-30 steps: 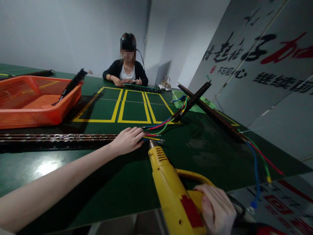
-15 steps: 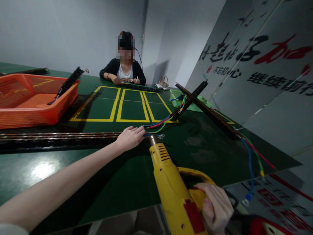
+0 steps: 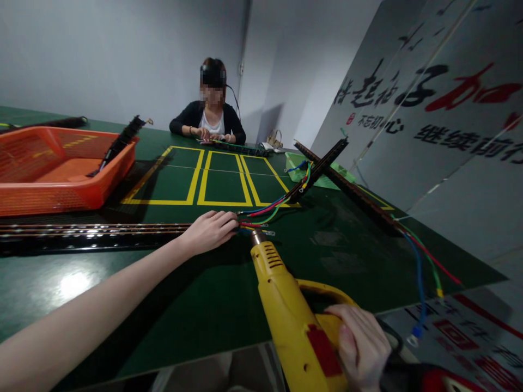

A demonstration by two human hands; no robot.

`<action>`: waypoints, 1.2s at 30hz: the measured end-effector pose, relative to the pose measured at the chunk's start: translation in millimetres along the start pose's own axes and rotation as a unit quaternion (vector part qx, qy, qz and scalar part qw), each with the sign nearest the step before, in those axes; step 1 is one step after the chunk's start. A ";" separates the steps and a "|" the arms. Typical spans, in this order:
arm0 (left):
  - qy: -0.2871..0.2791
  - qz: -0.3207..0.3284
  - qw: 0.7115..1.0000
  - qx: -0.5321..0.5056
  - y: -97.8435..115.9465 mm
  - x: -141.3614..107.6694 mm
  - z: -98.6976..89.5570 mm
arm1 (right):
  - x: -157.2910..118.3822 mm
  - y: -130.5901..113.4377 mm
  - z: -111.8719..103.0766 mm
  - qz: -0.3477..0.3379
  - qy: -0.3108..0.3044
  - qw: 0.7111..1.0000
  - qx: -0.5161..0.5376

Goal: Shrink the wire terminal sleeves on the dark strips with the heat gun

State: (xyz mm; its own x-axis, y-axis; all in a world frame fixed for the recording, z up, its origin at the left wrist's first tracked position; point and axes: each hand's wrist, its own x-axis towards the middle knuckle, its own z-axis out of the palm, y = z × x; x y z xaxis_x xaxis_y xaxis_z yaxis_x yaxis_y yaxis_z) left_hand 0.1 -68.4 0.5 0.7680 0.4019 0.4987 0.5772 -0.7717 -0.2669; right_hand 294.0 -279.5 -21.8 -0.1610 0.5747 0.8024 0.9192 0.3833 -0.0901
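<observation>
My right hand [image 3: 362, 343] is closed around the handle of a yellow heat gun [image 3: 281, 305]. Its metal nozzle [image 3: 258, 236] points up and away, close below several thin wires [image 3: 247, 225] with metal lug ends. Those wires come out at the right end of a long black strip [image 3: 102, 239] lying along the table. My left hand [image 3: 210, 231] is closed over that end, its fingers on the wires, partly hiding them. Just beyond, blue, red and green wires [image 3: 272, 206] run to another black strip [image 3: 318, 170]; their near ends lie beside my left fingertips.
An orange basket [image 3: 98, 193] at the left holds a black strip. A light green basket [image 3: 294, 159] sits under crossed strips at the right, with wires [image 3: 419, 283] hanging over the table edge. Across the green table [image 3: 327, 294], a co-worker [image 3: 210, 120] handles a strip.
My left hand has shifted slightly left along the strip, and more of the coloured wires and lugs shows past its fingers. The heat gun stays nearly in place, its nozzle near the wires.
</observation>
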 end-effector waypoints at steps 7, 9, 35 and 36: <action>-0.005 -0.031 0.999 -0.018 2.6 3.3 7.5 | -0.6 -6.0 4.5 0.008 0.000 1.000 -0.014; -0.009 -0.044 0.998 -0.042 3.9 4.5 9.5 | 0.7 -13.0 9.2 0.013 0.000 1.000 -0.020; -0.024 -0.082 0.990 -0.109 0.0 7.6 16.1 | 12.6 -26.8 23.8 0.054 -0.002 0.995 -0.084; -0.022 -0.084 0.990 -0.108 0.5 7.5 16.0 | 10.9 -22.2 21.5 0.053 0.000 0.994 -0.091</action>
State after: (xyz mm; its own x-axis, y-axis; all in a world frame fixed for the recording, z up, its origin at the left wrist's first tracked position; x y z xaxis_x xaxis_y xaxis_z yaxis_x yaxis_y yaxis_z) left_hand 10.6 -57.9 -9.0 0.6810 0.5505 0.4829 0.6278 -0.7784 0.0021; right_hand 264.1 -266.2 -23.8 -0.0593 0.6045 0.7944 0.9808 0.1833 -0.0663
